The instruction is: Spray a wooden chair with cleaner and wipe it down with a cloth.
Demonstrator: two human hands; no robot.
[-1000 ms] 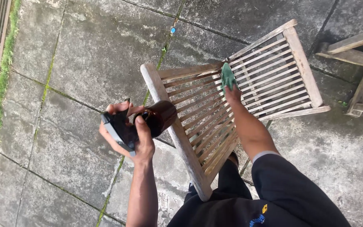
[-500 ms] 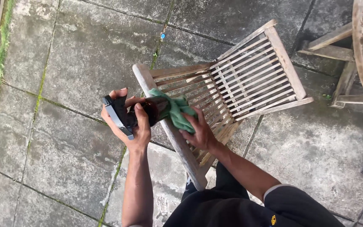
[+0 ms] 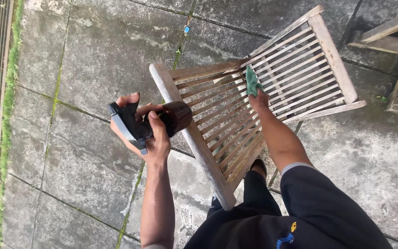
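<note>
Slatted chair (image 3: 272, 87) flanked by open paving (image 3: 79, 60)

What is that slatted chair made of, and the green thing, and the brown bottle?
The chair looks like bare wood, weathered grey and unvarnished: its slats show grain and pale, dull patches. The green thing in the right hand seems to be soft cloth, since it folds and bunches. The brown bottle in the left hand is dark, glossy and see-through, either glass or plastic; its black spray top looks like plastic.

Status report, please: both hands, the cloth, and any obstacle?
Left hand grips dark spray bottle. Right hand presses green cloth on wooden slatted chair. No obstacle on the slats.
</note>
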